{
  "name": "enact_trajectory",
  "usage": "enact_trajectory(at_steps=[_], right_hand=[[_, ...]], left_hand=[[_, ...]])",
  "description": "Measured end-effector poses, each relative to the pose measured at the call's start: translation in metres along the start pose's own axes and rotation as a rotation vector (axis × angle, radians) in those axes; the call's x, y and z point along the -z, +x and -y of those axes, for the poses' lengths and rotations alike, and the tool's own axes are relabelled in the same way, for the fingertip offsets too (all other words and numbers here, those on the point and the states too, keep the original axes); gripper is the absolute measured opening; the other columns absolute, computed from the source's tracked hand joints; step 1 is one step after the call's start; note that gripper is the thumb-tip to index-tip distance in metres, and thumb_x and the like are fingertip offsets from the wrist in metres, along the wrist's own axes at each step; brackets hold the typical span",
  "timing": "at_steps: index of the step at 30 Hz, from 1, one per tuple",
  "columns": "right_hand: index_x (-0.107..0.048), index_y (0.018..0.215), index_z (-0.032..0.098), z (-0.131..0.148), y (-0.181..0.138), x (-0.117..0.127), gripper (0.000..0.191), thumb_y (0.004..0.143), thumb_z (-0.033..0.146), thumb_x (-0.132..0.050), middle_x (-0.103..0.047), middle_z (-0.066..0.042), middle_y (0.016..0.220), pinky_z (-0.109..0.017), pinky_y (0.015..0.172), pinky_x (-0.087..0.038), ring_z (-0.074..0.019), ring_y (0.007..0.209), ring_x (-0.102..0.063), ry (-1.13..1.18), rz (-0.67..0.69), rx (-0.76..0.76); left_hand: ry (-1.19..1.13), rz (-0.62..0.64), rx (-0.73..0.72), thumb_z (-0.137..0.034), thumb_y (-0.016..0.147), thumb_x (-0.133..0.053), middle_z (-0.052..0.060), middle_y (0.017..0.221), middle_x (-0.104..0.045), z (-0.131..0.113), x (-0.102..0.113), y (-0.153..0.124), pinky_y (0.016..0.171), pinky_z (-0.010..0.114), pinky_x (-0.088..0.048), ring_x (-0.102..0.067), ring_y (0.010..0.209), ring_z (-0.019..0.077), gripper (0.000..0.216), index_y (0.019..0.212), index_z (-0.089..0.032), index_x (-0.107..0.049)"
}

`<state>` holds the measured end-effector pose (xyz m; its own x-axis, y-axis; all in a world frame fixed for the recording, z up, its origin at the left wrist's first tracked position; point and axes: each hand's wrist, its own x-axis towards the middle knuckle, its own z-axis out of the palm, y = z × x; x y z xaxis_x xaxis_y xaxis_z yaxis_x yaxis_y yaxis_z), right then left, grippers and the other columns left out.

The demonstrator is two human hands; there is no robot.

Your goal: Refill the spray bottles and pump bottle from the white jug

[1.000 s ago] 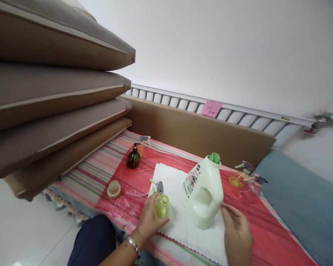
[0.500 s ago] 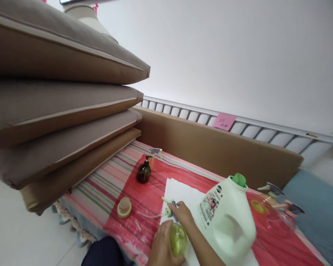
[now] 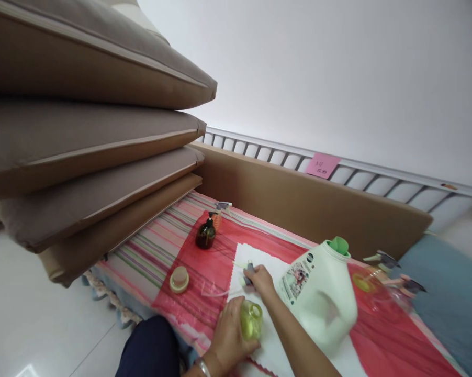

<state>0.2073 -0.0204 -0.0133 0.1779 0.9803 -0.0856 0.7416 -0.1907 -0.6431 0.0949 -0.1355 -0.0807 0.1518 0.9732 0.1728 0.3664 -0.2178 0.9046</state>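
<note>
My left hand [image 3: 228, 331] is closed around a yellow-green see-through bottle [image 3: 250, 325], whose open mouth faces up and to the right. Just beyond it, my right hand [image 3: 262, 280] grips a grey and pale-green trigger spray head [image 3: 248, 273]. The clear dip tube [image 3: 216, 295] of that sprayer points left, apart from the bottle. Beside my right forearm stands a big pale-green jug [image 3: 318, 296] with a printed label and a green piece in its neck. Under these lies a white cloth [image 3: 242, 256] with a jagged edge.
A round cap [image 3: 179, 280] lies to the left on a red plastic sheet [image 3: 192, 262]. Behind it stand a dark pump bottle [image 3: 205, 234] and an orange spray bottle [image 3: 217, 220]. More clear spray bottles [image 3: 371, 280] stand at right. Stacked cushions [image 3: 142, 120] overhang the left side.
The spray head and its tube have come away from the bottle's mouth, moving up with my right hand. My left hand still holds the bottle. The camera view has shifted slightly.
</note>
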Motion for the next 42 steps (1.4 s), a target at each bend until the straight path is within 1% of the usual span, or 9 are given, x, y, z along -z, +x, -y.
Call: enact_trajectory(at_steps=[5,8,10,13,18,24,30,35,42], right_hand=[[-0.055,0.096,0.019,0.020,-0.046,0.085,0.029,0.076,0.039,-0.059,-0.064,-0.002,0.083,-0.031,0.068,-0.047,-0.0171,0.072,-0.059,0.140,-0.265,0.252],[-0.054,0.097,0.020,0.023,-0.084,0.139,0.034,0.076,0.047,-0.054,-0.066,-0.004,0.084,-0.029,0.062,-0.047,-0.0198,0.075,-0.061,0.228,-0.309,0.335],[-0.055,0.092,0.020,0.022,-0.105,0.164,0.033,0.074,0.047,-0.056,-0.065,-0.003,0.076,-0.027,0.056,-0.046,-0.0193,0.068,-0.061,0.257,-0.313,0.346],[-0.056,0.087,0.020,0.020,-0.125,0.181,0.029,0.072,0.045,-0.058,-0.062,-0.001,0.067,-0.026,0.051,-0.043,-0.0169,0.058,-0.056,0.253,-0.307,0.361],[-0.057,0.083,0.021,0.018,-0.132,0.182,0.026,0.071,0.044,-0.055,-0.061,0.000,0.063,-0.027,0.053,-0.041,-0.0172,0.056,-0.056,0.096,-0.367,0.384],[-0.056,0.084,0.023,0.017,-0.127,0.175,0.025,0.075,0.045,-0.052,-0.065,-0.001,0.071,-0.028,0.057,-0.040,-0.0196,0.063,-0.059,-0.049,-0.350,0.404],[-0.055,0.083,0.024,0.029,-0.121,0.128,0.016,0.077,0.038,-0.053,-0.066,-0.001,0.074,-0.026,0.059,-0.037,-0.0203,0.067,-0.060,-0.152,-0.233,0.437],[-0.053,0.075,0.023,0.018,-0.114,0.082,0.010,0.077,0.033,-0.053,-0.065,-0.003,0.068,-0.026,0.056,-0.032,-0.0215,0.064,-0.060,-0.225,-0.172,0.424],[-0.049,0.074,0.024,0.012,-0.105,0.080,0.016,0.081,0.039,-0.049,-0.062,-0.001,0.066,-0.027,0.059,-0.036,-0.0210,0.064,-0.058,-0.188,-0.195,0.415]], left_hand=[[0.017,-0.031,-0.016,-0.022,0.052,-0.073,0.015,0.130,-0.048,0.003,-0.003,0.002,0.107,0.045,-0.031,-0.042,0.123,0.0303,0.084,0.128,-0.015,-0.038],[0.026,-0.038,-0.024,-0.025,0.052,-0.074,0.014,0.129,-0.048,0.004,-0.004,0.003,0.106,0.045,-0.032,-0.043,0.122,0.0298,0.085,0.128,-0.016,-0.037],[0.029,-0.049,-0.037,-0.026,0.053,-0.074,0.013,0.127,-0.050,0.004,-0.004,0.004,0.106,0.046,-0.033,-0.044,0.121,0.0292,0.083,0.127,-0.018,-0.038],[0.044,-0.064,-0.057,-0.026,0.054,-0.073,0.012,0.126,-0.051,0.003,-0.004,0.004,0.105,0.045,-0.034,-0.045,0.120,0.0290,0.080,0.126,-0.019,-0.038],[0.073,-0.062,-0.067,-0.026,0.054,-0.072,0.010,0.127,-0.050,0.004,-0.005,0.004,0.106,0.043,-0.033,-0.044,0.122,0.0285,0.080,0.126,-0.021,-0.038],[0.116,-0.061,-0.070,-0.027,0.055,-0.070,0.012,0.127,-0.050,0.002,-0.008,0.004,0.104,0.043,-0.034,-0.045,0.121,0.0287,0.078,0.126,-0.019,-0.038],[0.140,-0.060,-0.053,-0.027,0.053,-0.073,0.013,0.127,-0.050,-0.005,-0.008,0.002,0.103,0.042,-0.035,-0.045,0.120,0.0292,0.083,0.127,-0.018,-0.038],[0.126,-0.050,-0.061,-0.026,0.054,-0.072,0.011,0.127,-0.049,-0.003,-0.008,0.002,0.102,0.044,-0.035,-0.044,0.120,0.0286,0.082,0.128,-0.020,-0.036],[0.122,-0.055,-0.043,-0.025,0.052,-0.073,0.014,0.127,-0.049,-0.003,-0.009,0.002,0.102,0.045,-0.036,-0.044,0.120,0.0300,0.083,0.127,-0.016,-0.038]])
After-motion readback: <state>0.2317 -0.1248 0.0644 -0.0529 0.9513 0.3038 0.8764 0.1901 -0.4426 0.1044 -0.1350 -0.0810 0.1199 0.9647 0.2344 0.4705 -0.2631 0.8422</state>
